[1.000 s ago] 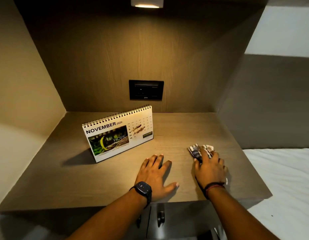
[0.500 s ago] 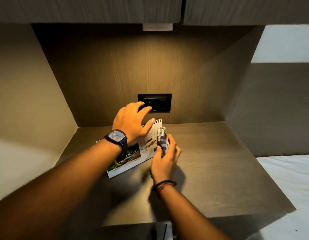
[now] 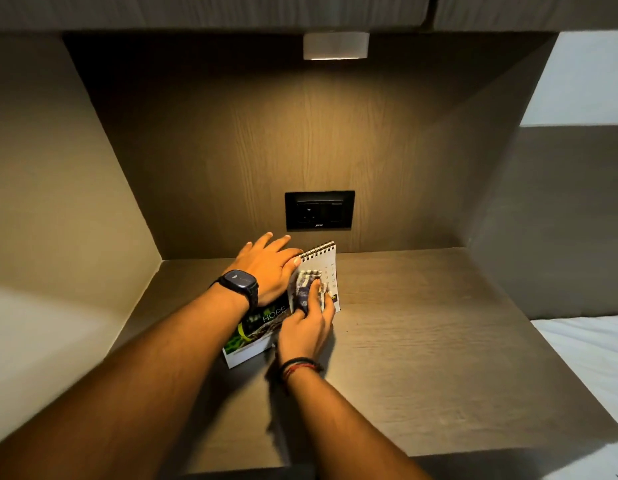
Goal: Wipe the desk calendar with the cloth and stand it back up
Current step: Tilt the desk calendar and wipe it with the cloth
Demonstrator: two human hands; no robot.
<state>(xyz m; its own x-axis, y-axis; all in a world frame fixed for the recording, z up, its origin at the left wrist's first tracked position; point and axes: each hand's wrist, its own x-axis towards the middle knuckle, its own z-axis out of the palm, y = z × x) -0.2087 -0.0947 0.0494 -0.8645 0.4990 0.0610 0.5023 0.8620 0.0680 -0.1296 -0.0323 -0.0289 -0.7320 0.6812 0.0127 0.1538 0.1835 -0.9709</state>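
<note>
The spiral-bound desk calendar (image 3: 323,263) stands on the wooden desk (image 3: 421,341) near the back wall, its white date grid and green photo facing me. My left hand (image 3: 266,268), with a dark watch on the wrist, lies over the calendar's top edge and holds it steady. My right hand (image 3: 309,327) presses a crumpled blue-and-white checked cloth (image 3: 305,287) against the calendar's front page. Both hands hide much of the page.
A black socket panel (image 3: 319,211) sits in the back wall just above the calendar. A small lamp (image 3: 335,46) glows under the overhead cabinet. Side walls close in the desk on the left and right. A white bed (image 3: 591,355) lies to the right.
My left hand has settled onto the calendar's top edge. My right hand has brought the cloth flat onto the front page.
</note>
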